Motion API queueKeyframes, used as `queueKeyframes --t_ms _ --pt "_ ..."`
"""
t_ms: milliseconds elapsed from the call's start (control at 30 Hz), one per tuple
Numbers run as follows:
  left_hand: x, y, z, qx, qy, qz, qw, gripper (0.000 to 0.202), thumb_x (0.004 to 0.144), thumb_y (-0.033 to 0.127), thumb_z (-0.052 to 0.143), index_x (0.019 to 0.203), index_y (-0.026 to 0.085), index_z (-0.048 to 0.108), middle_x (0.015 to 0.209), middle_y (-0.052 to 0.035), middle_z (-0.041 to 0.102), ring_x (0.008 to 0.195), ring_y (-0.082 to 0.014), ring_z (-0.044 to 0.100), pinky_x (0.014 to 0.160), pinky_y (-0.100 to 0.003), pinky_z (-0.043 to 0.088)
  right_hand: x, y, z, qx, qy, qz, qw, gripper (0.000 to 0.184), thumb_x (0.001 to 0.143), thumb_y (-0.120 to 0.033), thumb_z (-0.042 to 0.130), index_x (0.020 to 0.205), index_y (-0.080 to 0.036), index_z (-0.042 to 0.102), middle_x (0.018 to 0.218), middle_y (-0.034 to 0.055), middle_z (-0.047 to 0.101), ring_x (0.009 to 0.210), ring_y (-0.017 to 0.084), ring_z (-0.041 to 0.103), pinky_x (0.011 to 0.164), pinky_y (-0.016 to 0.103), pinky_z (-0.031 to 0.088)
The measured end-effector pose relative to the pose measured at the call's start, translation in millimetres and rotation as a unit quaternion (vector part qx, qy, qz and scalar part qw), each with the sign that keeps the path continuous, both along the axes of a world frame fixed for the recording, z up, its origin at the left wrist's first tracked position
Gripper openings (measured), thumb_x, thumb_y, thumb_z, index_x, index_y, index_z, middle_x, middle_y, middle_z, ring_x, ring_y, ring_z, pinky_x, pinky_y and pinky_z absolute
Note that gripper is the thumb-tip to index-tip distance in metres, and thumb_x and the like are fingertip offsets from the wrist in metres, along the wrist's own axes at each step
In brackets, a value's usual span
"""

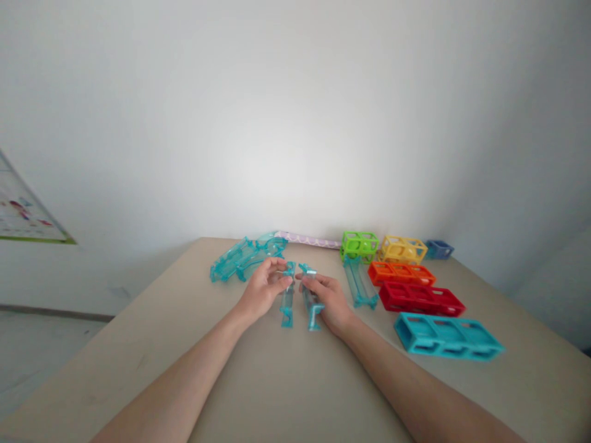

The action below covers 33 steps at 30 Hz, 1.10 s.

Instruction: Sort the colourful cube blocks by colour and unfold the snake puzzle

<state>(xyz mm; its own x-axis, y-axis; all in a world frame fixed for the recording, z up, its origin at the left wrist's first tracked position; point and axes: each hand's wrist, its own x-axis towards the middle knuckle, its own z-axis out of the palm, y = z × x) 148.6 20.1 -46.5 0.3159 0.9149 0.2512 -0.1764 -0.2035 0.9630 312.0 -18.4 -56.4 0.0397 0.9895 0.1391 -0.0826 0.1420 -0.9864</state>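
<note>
Near the middle of the table (258,394), my left hand (264,288) pinches a clear teal track piece (287,300) between thumb and fingers. Close beside it, my right hand (329,298) grips a second clear teal track piece (312,301), tilted with its connector end toward me. A narrow gap separates the two pieces. Some fingers of each hand are hidden behind the plastic. Just right of my right hand lies another clear teal track piece (361,283).
Several clear teal track pieces (249,257) lie at back left. On the right stand lime green (359,246), yellow (403,248), dark blue (439,249), orange (401,273), red (421,299) and turquoise (447,336) block frames. A patterned strip (309,240) runs along the wall (295,123).
</note>
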Motion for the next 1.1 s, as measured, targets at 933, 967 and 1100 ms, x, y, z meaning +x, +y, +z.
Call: queueKeyframes --t_ms 933,967,1100 --pt "-1.0 -4.8 3.7 0.071 0.070 -0.036 0.994 0.044 0.069 0.034 0.076 0.108 0.018 0.062 0.100 -0.0073 0.069 0.094 -0.0223 0.064 0.078 -0.032 0.052 -6.2 -5.1 1.5 0.103 -0.138 -0.045 0.984 0.016 0.072 -0.029 0.065 0.081 -0.016 0.066 0.071 -0.0008 0.060 0.062 0.012 0.045 0.059 0.024 0.037" --pt "-1.1 -4.4 3.4 0.070 0.067 -0.038 0.995 0.044 0.069 0.034 0.076 0.108 0.018 0.063 0.101 -0.0074 0.069 0.094 -0.0225 0.064 0.079 -0.032 0.051 -6.3 -5.1 0.9 0.107 -0.139 -0.053 0.983 0.015 0.072 -0.029 0.065 0.079 -0.016 0.065 0.070 -0.0011 0.059 0.062 0.012 0.045 0.059 0.024 0.037" --pt "-1.5 -3.7 3.5 0.069 0.060 -0.048 0.995 0.043 0.070 0.034 0.075 0.108 0.018 0.063 0.102 -0.0076 0.070 0.095 -0.0229 0.065 0.081 -0.033 0.051 -7.0 -4.4 -0.5 0.101 -0.130 -0.049 0.985 0.015 0.072 -0.031 0.065 0.076 -0.016 0.064 0.068 -0.0014 0.059 0.061 0.012 0.045 0.059 0.024 0.036"
